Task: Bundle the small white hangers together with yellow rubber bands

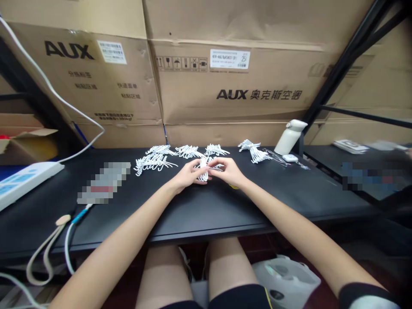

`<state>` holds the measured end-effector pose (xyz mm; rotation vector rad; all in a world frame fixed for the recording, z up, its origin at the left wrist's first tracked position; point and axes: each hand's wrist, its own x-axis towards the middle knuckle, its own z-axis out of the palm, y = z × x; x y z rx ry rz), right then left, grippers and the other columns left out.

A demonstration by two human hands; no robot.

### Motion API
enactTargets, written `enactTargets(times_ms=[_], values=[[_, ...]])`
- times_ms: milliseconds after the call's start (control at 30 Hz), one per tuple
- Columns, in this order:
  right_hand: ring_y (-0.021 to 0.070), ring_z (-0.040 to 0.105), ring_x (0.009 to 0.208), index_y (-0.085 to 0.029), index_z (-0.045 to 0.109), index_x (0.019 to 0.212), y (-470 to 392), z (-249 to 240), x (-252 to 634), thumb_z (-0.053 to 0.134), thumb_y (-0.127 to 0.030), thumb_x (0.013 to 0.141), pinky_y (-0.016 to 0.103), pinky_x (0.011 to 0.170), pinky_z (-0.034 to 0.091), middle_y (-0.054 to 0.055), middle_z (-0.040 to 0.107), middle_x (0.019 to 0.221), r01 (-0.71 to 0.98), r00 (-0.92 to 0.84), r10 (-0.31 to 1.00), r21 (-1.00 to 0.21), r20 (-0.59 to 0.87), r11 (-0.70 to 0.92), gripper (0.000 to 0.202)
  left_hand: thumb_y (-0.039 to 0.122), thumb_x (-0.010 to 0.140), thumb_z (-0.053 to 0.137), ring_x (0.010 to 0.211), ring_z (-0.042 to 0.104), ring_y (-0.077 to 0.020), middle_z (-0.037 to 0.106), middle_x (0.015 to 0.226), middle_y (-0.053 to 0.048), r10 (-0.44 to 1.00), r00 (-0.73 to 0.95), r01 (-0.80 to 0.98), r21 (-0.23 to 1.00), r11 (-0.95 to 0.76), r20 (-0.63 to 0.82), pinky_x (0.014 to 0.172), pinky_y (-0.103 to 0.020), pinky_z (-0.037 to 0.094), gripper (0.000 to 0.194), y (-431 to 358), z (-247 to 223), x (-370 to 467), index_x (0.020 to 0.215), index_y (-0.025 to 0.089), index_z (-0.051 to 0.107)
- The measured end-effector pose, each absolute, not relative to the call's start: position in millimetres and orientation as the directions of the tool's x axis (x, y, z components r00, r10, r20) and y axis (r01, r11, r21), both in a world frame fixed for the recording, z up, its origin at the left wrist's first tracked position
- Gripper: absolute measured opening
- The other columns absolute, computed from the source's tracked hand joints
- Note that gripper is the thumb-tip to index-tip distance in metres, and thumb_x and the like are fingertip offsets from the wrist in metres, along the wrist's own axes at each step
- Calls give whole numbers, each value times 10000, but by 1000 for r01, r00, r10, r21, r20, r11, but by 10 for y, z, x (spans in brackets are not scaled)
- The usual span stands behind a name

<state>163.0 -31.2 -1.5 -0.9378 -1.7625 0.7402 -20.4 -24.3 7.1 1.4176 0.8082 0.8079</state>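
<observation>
Over the middle of the black table, my left hand [188, 175] is closed round a small bundle of white hooks [203, 171]. My right hand [228, 170] meets it from the other side, its thumb and fingers pinched on the same bundle. Behind my hands lie more piles of white hooks, one at the left [152, 163], one in the middle [188, 151] and one at the right [254, 151]. A small yellow thing [234, 187] shows partly under my right wrist.
A cream bottle [289, 137] and a small white case [290, 158] stand at the back right. At the left are a pixelated flat object [104, 182] with a cable and a white power strip [27, 180]. Cardboard boxes [193, 103] line the back.
</observation>
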Motion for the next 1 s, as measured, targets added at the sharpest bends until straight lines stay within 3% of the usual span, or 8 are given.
enactTargets(times_ms=[100,200,433,700,833,1000], values=[[195,641,834,-159,678,835,-233,0,1711,615,-238,737,303,691,511,76,693,906,272,-58,842,-803,537,531,141,426,767,696,885,699,-241,712,941,-131,889,458,-22,1000,10,1,757,-376,578,475,-225,89,-208,1132,163,543],[186,628,832,-152,664,844,-116,-14,1867,582,-215,745,299,680,507,91,669,981,402,119,775,-744,620,534,143,411,789,679,882,699,-228,711,943,-122,911,412,-37,999,19,-2,760,-356,579,452,-211,107,-216,1143,169,535],[169,607,714,-152,675,796,29,-155,2029,622,-244,754,322,726,494,77,676,881,721,28,852,-601,523,346,114,387,780,695,883,700,-229,713,961,-132,895,446,-22,999,48,-33,750,-349,579,438,-226,122,-215,1128,164,549],[169,664,769,-142,679,864,47,-155,2030,579,-182,777,268,764,507,72,718,863,725,37,920,-645,389,244,138,412,772,698,885,701,-237,717,972,-140,892,451,-4,999,41,-35,763,-362,573,459,-214,108,-232,1133,171,550],[198,657,888,-170,644,1037,41,-120,2099,520,-177,813,292,818,477,71,713,943,827,85,949,-553,303,102,256,411,771,700,893,700,-241,715,989,-152,891,452,21,999,46,-50,769,-365,570,465,-213,103,-235,1135,166,546],[248,635,969,-172,577,1144,-4,-33,2144,476,-310,876,322,803,454,109,694,1003,903,131,975,-428,182,-42,318,413,766,704,908,698,-253,709,1005,-163,853,516,53,997,63,-81,775,-374,566,469,-203,79,-260,1126,159,544]])
